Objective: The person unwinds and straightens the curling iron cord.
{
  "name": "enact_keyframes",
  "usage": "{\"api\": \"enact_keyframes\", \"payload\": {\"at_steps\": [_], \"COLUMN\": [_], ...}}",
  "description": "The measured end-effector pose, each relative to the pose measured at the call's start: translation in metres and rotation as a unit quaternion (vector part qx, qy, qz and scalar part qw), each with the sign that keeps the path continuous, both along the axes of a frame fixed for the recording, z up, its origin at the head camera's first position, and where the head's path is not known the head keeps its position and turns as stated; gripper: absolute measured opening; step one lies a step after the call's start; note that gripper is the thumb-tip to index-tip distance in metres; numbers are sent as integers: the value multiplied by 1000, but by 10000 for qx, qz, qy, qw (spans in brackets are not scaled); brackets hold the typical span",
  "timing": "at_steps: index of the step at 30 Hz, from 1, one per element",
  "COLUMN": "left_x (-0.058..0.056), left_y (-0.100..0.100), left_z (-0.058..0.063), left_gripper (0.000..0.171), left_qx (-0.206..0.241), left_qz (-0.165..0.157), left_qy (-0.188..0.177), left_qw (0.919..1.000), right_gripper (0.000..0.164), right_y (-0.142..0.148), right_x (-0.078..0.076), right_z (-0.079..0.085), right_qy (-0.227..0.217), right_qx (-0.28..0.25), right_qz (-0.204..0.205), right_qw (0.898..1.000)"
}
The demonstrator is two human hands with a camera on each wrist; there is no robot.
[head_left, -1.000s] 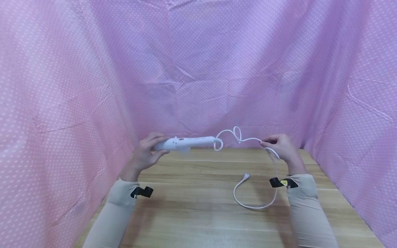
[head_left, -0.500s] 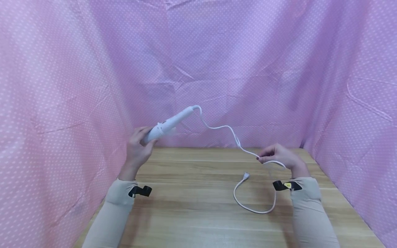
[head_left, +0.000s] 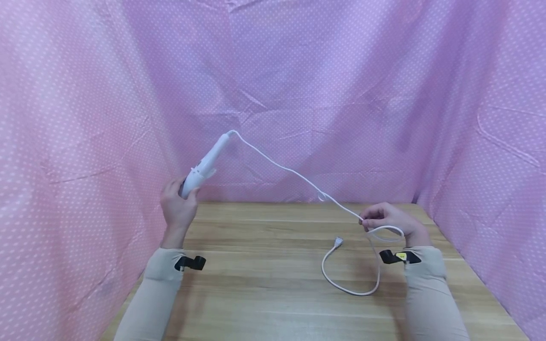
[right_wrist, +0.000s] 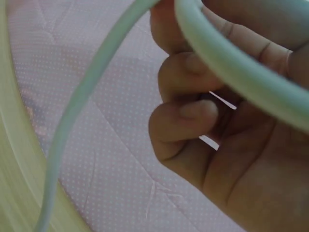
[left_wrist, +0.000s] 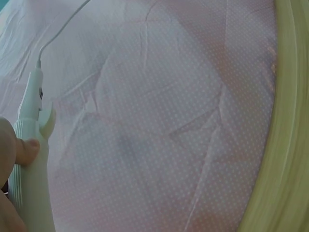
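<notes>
In the head view my left hand [head_left: 177, 210] grips the wide end of a white curling iron [head_left: 205, 163], raised above the table's back left and tilted with its cord end up. The left wrist view shows the thumb [left_wrist: 29, 151] along its ribbed body, below a small lever [left_wrist: 47, 121]. A white power cord [head_left: 279, 165] runs from its tip down to my right hand [head_left: 392, 221], which pinches it between thumb and fingers. Beyond the pinch the cord loops over that hand, as the right wrist view shows, and drops to the table. Its plug [head_left: 338, 242] lies on the wood.
A light wooden table [head_left: 264, 293] spreads beneath both hands. Pink dotted cloth [head_left: 298, 85] hangs at the back and on both sides, close behind the raised curling iron. A small twist [head_left: 322, 195] sits midway along the cord.
My left hand has moved left and tipped the curling iron from level to steeply upward. My right hand has gone slightly right and down. The coiled cord between them has stretched out straighter.
</notes>
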State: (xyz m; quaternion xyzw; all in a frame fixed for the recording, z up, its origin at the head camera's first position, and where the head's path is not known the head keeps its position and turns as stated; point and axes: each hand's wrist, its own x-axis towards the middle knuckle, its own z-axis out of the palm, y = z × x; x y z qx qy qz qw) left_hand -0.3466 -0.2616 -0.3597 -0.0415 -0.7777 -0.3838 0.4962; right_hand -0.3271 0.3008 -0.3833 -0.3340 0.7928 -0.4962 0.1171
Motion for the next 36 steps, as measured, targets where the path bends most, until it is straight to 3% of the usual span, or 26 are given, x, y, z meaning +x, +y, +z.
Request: {"api": "enact_keyframes", "payload": {"at_steps": [4,11,13,17,19,21,22,25,26,31,36], "left_x": [0,0,1,4,4,4,3,2,1,2,4], "left_y": [-7,-14,-14,-15,-16,-17,-17,-17,-17,-16,-14], "left_z": [-7,-27,-36,-56,-66,-75,-78,-88,-90,-102,-113], "left_gripper": [41,39,39,40,40,39,39,39,39,42,42], "left_qx": [47,-134,-220,-307,-315,-340,-369,-475,-496,-480,-476], "left_qz": [218,192,154,163,199,233,236,216,211,259,269], "left_qy": [-233,-541,-729,-965,-947,-897,-871,-822,-839,-1197,-1595], "left_qw": [9995,9983,9970,9947,9948,9951,9952,9953,9950,9913,9857], "right_gripper": [12,14,14,14,17,25,30,43,45,43,53], "right_y": [7,21,25,29,30,31,31,32,33,36,40], "right_x": [2,2,0,-10,-15,-20,-22,-28,-29,-37,-43], "right_z": [1,5,3,-8,-18,-30,-35,-51,-55,-69,-83], "right_qy": [-66,366,424,119,-387,-1063,-1387,-2271,-2364,-2223,-2085], "right_qx": [-279,-351,-436,-481,-808,-1408,-1720,-2603,-2742,-3097,-3490], "right_qz": [-377,-1692,-1794,-1708,-1311,-696,-377,460,635,1258,2484], "right_qw": [9989,9843,9819,9841,9873,9819,9746,9373,9300,9159,8792]}}
